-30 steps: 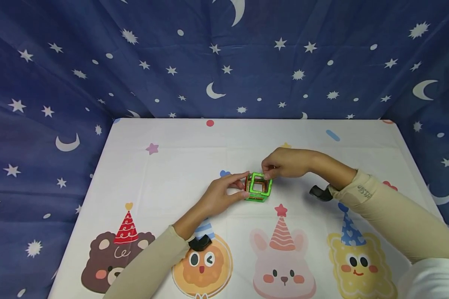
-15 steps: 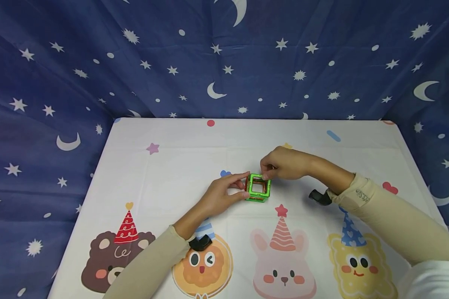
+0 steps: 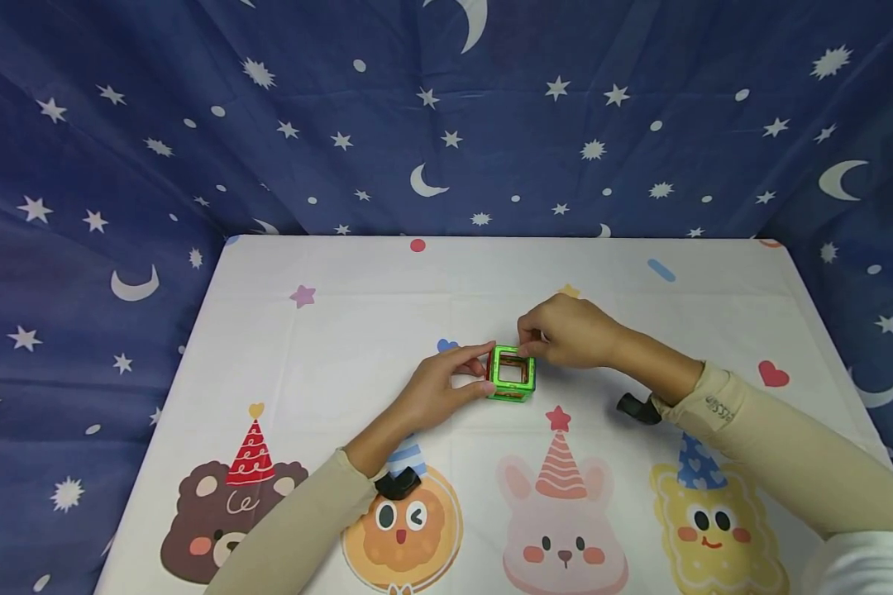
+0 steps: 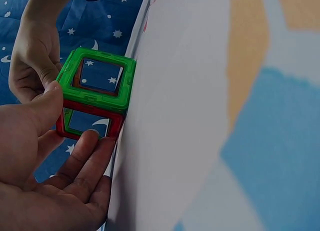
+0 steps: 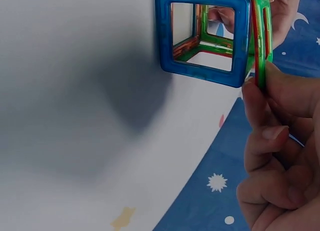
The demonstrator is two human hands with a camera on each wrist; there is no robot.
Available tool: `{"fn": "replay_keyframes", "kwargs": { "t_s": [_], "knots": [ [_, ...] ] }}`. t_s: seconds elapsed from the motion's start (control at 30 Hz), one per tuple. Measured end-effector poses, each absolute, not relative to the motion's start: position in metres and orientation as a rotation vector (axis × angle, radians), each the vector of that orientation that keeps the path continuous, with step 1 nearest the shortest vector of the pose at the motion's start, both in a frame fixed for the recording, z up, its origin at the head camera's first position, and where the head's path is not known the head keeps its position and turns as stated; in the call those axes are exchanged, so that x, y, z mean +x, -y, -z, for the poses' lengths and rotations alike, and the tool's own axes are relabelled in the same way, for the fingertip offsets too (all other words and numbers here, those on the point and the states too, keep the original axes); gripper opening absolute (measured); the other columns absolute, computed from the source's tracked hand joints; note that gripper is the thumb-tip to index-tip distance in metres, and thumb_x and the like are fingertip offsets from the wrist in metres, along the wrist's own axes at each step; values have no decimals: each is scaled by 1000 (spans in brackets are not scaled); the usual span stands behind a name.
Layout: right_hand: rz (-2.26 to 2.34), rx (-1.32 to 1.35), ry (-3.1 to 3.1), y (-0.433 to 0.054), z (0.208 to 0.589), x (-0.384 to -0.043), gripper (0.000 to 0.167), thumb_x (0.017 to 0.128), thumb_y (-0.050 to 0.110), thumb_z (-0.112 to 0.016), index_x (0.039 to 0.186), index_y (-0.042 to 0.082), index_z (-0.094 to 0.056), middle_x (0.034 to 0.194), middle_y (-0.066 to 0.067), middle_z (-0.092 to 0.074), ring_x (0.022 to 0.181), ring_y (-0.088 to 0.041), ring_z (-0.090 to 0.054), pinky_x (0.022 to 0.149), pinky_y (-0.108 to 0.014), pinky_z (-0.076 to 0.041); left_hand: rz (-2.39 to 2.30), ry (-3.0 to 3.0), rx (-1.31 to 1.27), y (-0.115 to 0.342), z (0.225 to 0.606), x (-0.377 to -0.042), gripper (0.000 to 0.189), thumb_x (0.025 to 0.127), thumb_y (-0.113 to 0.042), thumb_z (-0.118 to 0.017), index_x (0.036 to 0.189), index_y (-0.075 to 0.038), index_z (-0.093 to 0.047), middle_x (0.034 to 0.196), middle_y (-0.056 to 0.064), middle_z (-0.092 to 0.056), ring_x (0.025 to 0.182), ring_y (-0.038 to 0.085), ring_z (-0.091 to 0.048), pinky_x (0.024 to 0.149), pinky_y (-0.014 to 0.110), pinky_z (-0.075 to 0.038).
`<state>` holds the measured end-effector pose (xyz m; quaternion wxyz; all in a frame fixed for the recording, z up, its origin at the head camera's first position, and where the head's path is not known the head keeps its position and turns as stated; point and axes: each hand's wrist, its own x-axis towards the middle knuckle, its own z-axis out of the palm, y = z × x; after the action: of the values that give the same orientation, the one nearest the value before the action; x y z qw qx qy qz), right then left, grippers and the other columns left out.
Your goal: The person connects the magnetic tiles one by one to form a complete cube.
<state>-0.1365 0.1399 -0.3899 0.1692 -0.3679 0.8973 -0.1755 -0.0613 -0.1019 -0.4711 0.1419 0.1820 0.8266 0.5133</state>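
A small open-framed cube of magnetic tiles (image 3: 522,388) stands on the table. Its green tile (image 4: 95,97) lies on top, a red tile (image 4: 117,125) forms the side by my left hand, and a blue tile (image 5: 202,77) the opposite side. My left hand (image 3: 435,392) holds the cube from the left, thumb at a corner of the green tile and fingertips against the red one. From the far right, my right hand (image 3: 569,332) pinches the green tile's edge between thumb and index finger; its other fingers are curled. Orange parts show inside the cube.
A white tablecloth (image 3: 357,339) printed with cartoon animals and shapes covers the table. Blue star-patterned cloth (image 3: 491,107) hangs behind and at both sides. Dark wrist cameras sit beneath the left sleeve (image 3: 398,485) and the right sleeve (image 3: 638,408).
The green top tile has shifted slightly left and now lines up more evenly with the cube below. My right hand moved a little left with it; the left hand stayed in place.
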Motion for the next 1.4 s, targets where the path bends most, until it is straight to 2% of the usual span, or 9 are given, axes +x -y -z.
{"fn": "replay_keyframes", "kwargs": {
  "t_s": [0.43,0.53,0.6,0.77,0.87,0.93,1.13,1.4],
  "knots": [
    [720,-1018,-2529,-151,407,-141,21,87,22,-83,72,26,-69,63,14,-55,60,-8,-47,55,-26,-39,-1483,-2387,537,102,471,-62,62,91,-29,-77,149,-24,-55,111,3,-69,118,18,-69,107,36,-50],
    [784,-1004,-2553,-155,409,-139,14,89,27,-82,79,27,-72,69,14,-59,60,-11,-48,56,-26,-40,-1475,-2390,537,102,470,-61,62,91,-29,-77,149,-23,-54,110,2,-69,119,18,-68,108,37,-49],
    [813,-993,-2579,-160,411,-137,11,89,34,-81,89,25,-76,75,12,-62,62,-12,-49,56,-26,-40,-1470,-2394,538,101,470,-61,62,92,-30,-77,149,-24,-54,110,2,-69,119,17,-68,108,37,-49],
    [790,-1011,-2628,-171,416,-120,57,77,47,-88,122,14,-74,88,5,-65,64,-9,-47,57,-25,-39,-1468,-2393,548,101,469,-61,63,92,-29,-77,150,-21,-53,110,3,-69,118,19,-69,108,39,-49],
    [757,-1033,-2672,-174,423,-106,80,66,49,-94,132,11,-69,91,2,-64,64,-4,-44,57,-23,-38,-1456,-2397,544,101,469,-62,65,92,-30,-77,151,-21,-52,110,4,-69,118,20,-69,109,41,-48],
    [763,-1034,-2702,-174,430,-97,88,63,49,-96,136,8,-66,94,2,-64,65,-3,-42,56,-22,-38,-1447,-2401,542,101,469,-62,66,92,-31,-76,152,-22,-51,110,4,-69,118,20,-68,110,42,-47],
    [863,-1027,-2765,-171,447,-81,87,67,45,-95,137,4,-64,99,0,-64,67,-6,-47,57,-21,-41,-1452,-2389,535,103,470,-63,66,91,-31,-78,151,-23,-52,111,3,-68,119,20,-68,110,42,-48],
    [996,-1032,-2736,-171,455,-81,84,68,40,-95,136,1,-65,99,0,-65,67,-10,-50,56,-20,-41,-1509,-2366,494,103,472,-62,65,89,-30,-81,148,-23,-55,110,2,-69,117,18,-69,107,40,-50]
  ]
}}
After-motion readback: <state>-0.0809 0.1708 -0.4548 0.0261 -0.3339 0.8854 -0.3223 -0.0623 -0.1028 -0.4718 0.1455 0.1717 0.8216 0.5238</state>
